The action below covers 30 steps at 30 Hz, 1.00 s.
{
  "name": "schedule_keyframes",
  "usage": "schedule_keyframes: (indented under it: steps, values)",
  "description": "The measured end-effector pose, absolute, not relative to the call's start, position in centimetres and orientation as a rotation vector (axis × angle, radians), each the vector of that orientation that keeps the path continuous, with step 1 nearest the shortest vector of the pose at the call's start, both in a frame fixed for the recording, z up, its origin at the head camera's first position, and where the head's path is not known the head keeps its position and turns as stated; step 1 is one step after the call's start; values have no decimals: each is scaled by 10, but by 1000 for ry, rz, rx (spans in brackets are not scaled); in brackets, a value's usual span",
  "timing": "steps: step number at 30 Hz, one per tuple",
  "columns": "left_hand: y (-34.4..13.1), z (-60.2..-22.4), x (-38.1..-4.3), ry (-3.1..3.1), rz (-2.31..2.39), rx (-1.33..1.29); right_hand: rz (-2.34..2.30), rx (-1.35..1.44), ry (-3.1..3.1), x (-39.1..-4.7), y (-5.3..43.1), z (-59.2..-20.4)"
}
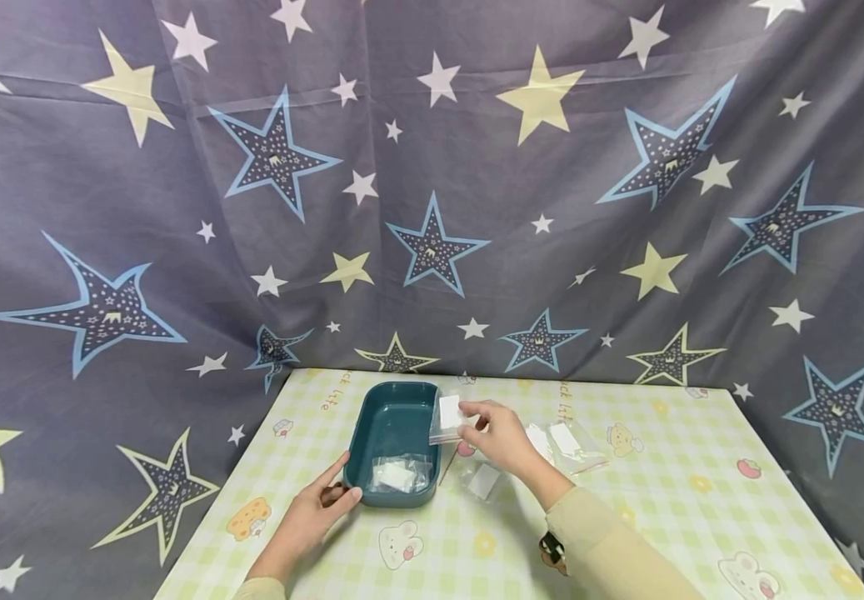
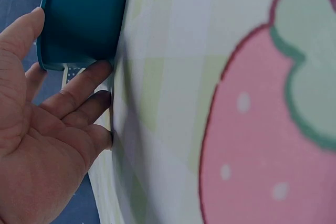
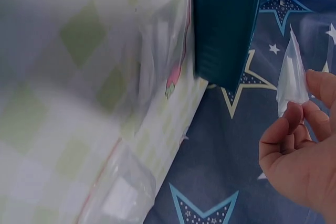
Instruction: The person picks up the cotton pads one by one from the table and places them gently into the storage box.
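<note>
A dark teal rectangular tray (image 1: 394, 417) stands on the table; clear zip bags (image 1: 402, 473) with white contents lie at its near end. My left hand (image 1: 319, 508) holds its near left corner, thumb on the front wall and fingers at the left side. In the left wrist view, the left hand's fingers (image 2: 79, 87) look spread, the lower ones close to the tablecloth. My right hand (image 1: 502, 433) pinches one small zip bag (image 1: 448, 414) with a white piece inside, raised by the tray's right rim. The same bag (image 3: 293, 80) appears edge-on in the right wrist view.
Right of the tray lies another zip bag (image 1: 482, 481), with more bags (image 1: 570, 442) farther right, partly behind my right hand. A checked tablecloth (image 1: 671, 500) with cartoon prints covers the table. Behind it hangs a grey curtain (image 1: 432, 167) with stars.
</note>
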State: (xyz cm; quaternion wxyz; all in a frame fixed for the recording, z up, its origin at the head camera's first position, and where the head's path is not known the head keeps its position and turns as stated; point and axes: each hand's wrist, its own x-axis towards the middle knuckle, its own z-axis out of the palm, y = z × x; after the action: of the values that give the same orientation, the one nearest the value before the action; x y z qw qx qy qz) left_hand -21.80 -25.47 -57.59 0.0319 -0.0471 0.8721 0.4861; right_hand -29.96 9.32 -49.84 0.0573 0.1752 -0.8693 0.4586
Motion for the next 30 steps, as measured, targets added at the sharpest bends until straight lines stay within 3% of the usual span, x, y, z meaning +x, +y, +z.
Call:
schedule_keyframes:
  steps: [30]
  values:
    - [-255, -577, -219, 2692, 1515, -132, 1364, 707, -2750, -284, 45, -538]
